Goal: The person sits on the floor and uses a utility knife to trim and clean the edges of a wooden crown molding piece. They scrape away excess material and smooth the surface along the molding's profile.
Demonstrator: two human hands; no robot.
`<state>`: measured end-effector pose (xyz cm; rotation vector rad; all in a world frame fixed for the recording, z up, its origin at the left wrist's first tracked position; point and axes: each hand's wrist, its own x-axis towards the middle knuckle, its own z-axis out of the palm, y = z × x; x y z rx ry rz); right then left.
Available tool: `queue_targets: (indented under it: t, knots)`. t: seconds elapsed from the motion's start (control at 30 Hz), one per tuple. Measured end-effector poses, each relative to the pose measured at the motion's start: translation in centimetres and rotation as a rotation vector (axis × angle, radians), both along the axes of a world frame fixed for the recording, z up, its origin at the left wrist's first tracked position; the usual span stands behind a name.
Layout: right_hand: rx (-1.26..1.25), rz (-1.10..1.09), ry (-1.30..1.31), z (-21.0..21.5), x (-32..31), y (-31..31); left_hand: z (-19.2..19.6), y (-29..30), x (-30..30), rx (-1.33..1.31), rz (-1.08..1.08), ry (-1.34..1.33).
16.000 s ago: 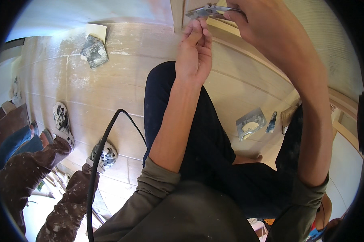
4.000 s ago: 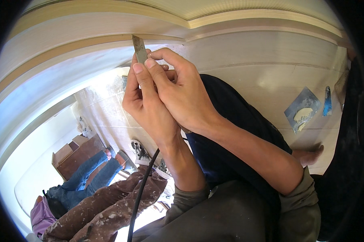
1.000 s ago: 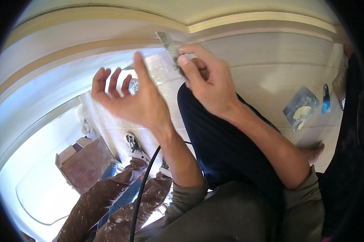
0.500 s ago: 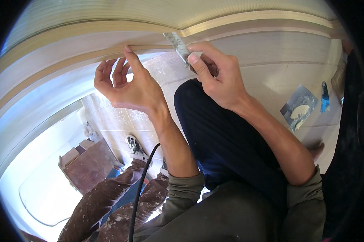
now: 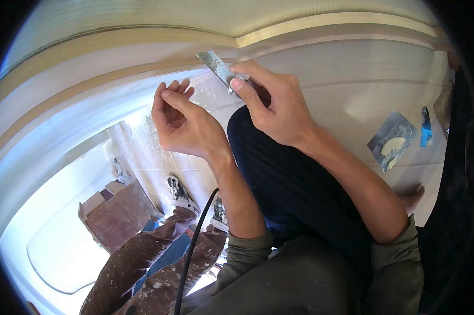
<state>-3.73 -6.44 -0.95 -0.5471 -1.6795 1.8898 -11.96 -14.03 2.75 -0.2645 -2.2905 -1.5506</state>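
My right hand (image 5: 281, 107) pinches a putty knife (image 5: 213, 67) between thumb and fingers. Its flat, smeared metal blade points up and left, just below the wooden trim (image 5: 158, 65); the handle end is hidden in my grip. To its left, my left hand (image 5: 187, 123) is raised with half-curled fingers, the thumb lying near the index finger. Nothing shows in that hand, and it appears clear of the trim.
On the pale boards at right lie a metal plate (image 5: 386, 149) with cream filler and a blue tool (image 5: 425, 128). Below left are a person's splattered brown trousers (image 5: 142, 257), a clog (image 5: 180, 191) and a brown wooden box (image 5: 119, 218). A black cable (image 5: 192, 247) crosses before my left forearm.
My left hand has moved right and away from the trim, its fingers drawing closer together. My right hand and the putty knife have shifted slightly left and down.
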Motion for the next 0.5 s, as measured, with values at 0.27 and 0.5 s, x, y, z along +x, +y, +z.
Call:
queue_targets:
  t: [0.27, 0.5]
  knots:
    - [0.066, -0.009, -0.044, -1.1, 0.2, 0.8, 0.0, 0.7, -1.4, -0.118, 0.092, 0.136]
    - [0.093, -0.013, -0.047, -1.2, 0.6, 1.5, 0.0, 0.6, -2.1, -0.13, 0.012, 0.147]
